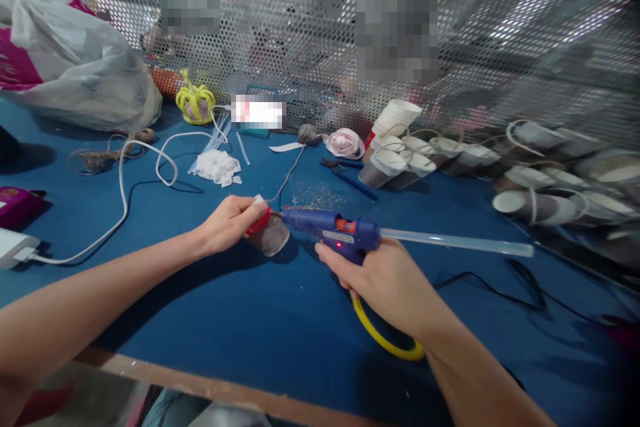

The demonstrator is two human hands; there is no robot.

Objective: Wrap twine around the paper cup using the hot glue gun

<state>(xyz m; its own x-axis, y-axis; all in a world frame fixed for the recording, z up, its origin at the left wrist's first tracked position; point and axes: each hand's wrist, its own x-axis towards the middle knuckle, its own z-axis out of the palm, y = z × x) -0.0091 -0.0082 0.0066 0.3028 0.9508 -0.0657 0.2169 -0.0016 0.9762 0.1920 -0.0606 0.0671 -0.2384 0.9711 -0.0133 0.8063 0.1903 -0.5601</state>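
Observation:
My left hand (pixel 231 221) is closed on a small cup (pixel 270 238), which has a red band and a grey-brown body and is tilted on its side. A white tab shows at the thumb. A grey cord (pixel 287 180) runs from the cup toward a ball of cord (pixel 308 134). My right hand (pixel 383 280) grips a blue hot glue gun (pixel 327 225) with a small red light lit and a long clear glue stick (pixel 457 241) out of its back. The gun's nozzle points left at the cup's red band, touching or very near it. A yellow curved loop (pixel 383 339) shows below my right hand.
Several wrapped cups with handles (pixel 385 163) stand at the back right. Pliers (pixel 345 163), a pink fabric rose (pixel 345 143), white scraps (pixel 217 167) and a yellow basket-like piece (pixel 195 103) lie behind. A white cable (pixel 123 193) crosses the left; a perforated metal screen (pixel 310 33) rises behind.

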